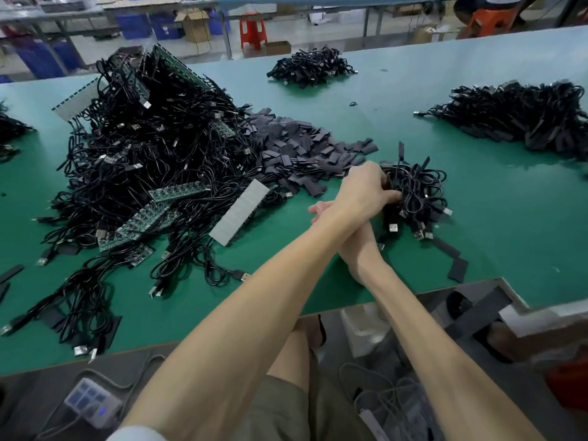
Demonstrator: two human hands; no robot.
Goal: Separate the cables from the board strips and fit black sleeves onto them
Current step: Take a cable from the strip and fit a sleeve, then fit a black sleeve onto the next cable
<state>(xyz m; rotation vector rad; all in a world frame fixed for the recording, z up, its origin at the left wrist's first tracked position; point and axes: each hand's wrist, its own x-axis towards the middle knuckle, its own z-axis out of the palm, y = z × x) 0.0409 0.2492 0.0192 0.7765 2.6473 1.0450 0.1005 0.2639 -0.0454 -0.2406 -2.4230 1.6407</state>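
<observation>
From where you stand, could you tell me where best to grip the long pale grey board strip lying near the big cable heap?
Grip the long pale grey board strip by its near short end, coming from the table's front edge. That end juts onto bare green mat, while its far end runs into tangled cables.

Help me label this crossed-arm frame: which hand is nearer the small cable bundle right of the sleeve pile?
Left. The left hand is on the cable bundle, fingers closed on its left edge. The right hand sits lower and further left, mostly hidden under the left forearm.
</observation>
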